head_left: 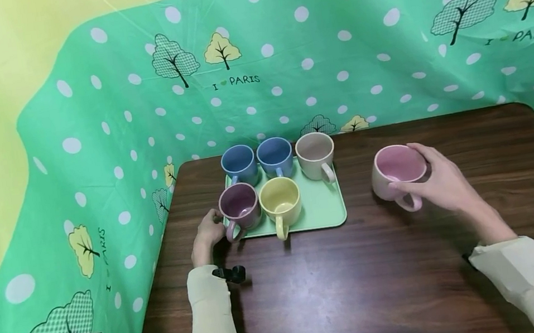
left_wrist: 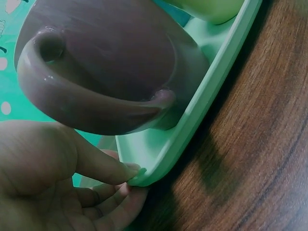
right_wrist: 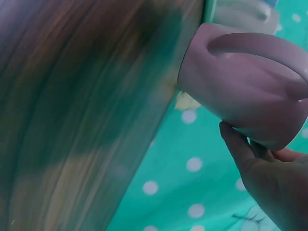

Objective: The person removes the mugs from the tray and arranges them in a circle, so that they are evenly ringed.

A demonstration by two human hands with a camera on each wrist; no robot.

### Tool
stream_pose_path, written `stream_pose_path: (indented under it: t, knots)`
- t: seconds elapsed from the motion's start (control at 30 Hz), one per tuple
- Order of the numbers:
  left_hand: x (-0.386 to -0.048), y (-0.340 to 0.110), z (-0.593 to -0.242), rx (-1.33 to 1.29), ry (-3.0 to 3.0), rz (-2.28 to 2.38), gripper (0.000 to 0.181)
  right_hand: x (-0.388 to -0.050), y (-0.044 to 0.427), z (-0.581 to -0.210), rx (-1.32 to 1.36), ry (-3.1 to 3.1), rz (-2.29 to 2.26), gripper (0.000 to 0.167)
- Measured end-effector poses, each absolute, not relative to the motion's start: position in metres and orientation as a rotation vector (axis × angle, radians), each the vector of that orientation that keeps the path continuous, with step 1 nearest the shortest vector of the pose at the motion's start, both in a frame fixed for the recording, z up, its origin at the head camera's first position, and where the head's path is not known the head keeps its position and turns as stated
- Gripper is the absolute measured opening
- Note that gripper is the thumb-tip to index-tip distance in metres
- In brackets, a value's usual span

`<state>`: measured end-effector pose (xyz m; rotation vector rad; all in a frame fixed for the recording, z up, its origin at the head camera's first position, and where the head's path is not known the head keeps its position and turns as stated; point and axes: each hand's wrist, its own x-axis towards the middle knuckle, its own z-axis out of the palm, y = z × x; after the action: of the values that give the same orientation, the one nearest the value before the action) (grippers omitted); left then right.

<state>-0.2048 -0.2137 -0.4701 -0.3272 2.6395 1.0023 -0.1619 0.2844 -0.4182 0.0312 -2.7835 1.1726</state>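
A pink mug is held upright by my right hand, fingers and thumb on its sides near the rim; the right wrist view shows its handle. At the tray's near left corner, my left hand pinches the rim of the light green tray, thumb on top and fingers beneath, as the left wrist view shows. On that tray stand a purple mug beside the left hand, a yellow mug, two blue mugs at the back and a greyish-beige mug at the back right.
The dark wooden table carries everything. A green cloth with white dots and tree prints hangs behind the table and along its left side. Part of the tray's front right surface is bare, between the yellow mug and the tray's right rim.
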Motion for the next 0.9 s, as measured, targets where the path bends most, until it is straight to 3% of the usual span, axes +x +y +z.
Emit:
stream_pose_path:
  t: [0.37, 0.9]
  knots:
    - [-0.204, -0.212, -0.468, -0.335, 2.63, 1.032, 0.036, -0.163, 0.328, -0.431, -0.048, -2.814, 1.149, 0.1]
    - [-0.204, -0.213, -0.47, -0.335, 2.629, 1.036, 0.034, -0.173, 0.354, -0.436, -0.103, -2.836, 1.134, 0.099]
